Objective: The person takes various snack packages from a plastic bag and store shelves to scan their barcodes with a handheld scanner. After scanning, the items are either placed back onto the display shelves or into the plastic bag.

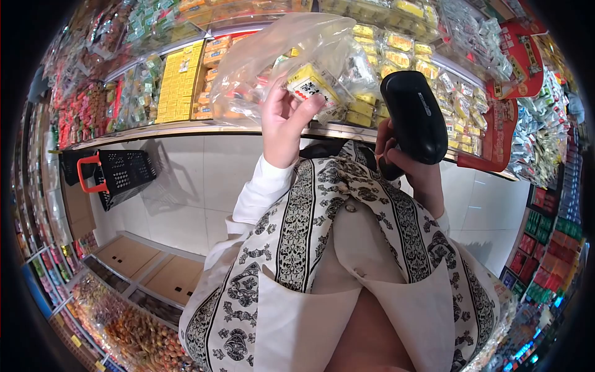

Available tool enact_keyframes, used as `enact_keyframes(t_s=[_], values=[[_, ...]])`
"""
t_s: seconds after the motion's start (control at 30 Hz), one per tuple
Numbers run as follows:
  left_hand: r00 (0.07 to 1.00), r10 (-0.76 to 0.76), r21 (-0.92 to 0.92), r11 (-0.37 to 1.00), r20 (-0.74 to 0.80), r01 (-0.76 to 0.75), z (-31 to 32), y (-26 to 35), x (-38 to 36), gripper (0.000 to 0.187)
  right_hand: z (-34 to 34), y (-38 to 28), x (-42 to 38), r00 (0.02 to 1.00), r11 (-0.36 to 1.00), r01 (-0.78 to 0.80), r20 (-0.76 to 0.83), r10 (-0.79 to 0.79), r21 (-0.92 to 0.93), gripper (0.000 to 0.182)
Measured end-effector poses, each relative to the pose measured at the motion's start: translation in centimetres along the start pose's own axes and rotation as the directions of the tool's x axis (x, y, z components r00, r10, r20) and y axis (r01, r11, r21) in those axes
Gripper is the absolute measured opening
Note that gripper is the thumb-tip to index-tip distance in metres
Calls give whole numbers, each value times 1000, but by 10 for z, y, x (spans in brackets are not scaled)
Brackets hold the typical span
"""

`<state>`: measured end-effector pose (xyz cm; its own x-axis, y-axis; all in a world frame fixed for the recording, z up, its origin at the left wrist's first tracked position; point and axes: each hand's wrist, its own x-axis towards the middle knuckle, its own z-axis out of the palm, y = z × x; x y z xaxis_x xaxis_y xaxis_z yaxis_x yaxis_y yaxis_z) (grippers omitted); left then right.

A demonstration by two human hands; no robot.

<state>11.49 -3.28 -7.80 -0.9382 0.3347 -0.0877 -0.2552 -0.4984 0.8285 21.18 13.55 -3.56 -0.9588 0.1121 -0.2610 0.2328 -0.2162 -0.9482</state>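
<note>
My left hand [286, 127] is closed, with thumb and fingers pinching a small yellow-and-white snack packet [312, 85] printed with dark characters and a red mark. Around and behind that packet spreads a clear plastic bag [248, 69], its film overlapping the shelf goods, with other packets showing through it. On the right, my right hand [414, 166] grips a black handheld device [416, 115] with a rounded, elongated head, raised in front of the shelf. Part of that hand is hidden behind the device.
A shelf edge [204, 128] runs across in front of me, below bins of wrapped snacks. Yellow boxes [178, 84] stand at left. A black shopping basket [127, 175] with an orange handle is on the tiled floor [186, 204]. Red signs [499, 133] hang at right.
</note>
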Motion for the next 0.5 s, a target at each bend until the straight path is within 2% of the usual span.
enact_keyframes(t_s=[0.17,0.23,0.27,0.33,0.37,0.43,0.5], values=[[1000,1,27,1000,30,-2,-9,3,2,38,3,-2,4,1000,1000,-14,-13,13,-19,43],[976,216,212,952,33,-219,-13,-4,2,38,2,-4,6,1000,999,-15,13,16,-45,43],[975,222,209,952,29,-223,-15,-4,1,38,2,-4,7,999,998,-17,38,19,-68,43],[934,353,504,798,55,-331,-21,-3,-1,39,3,-3,10,998,999,-13,61,16,-51,44],[932,360,504,797,47,-333,-23,-3,-1,39,3,-2,11,997,1000,-13,78,15,-28,44],[858,488,603,640,158,-475,-27,-3,1,39,4,-3,13,995,1000,-17,100,18,-11,44],[841,517,595,629,161,-501,-26,-4,2,38,6,-4,15,993,1000,-21,117,20,11,43]])
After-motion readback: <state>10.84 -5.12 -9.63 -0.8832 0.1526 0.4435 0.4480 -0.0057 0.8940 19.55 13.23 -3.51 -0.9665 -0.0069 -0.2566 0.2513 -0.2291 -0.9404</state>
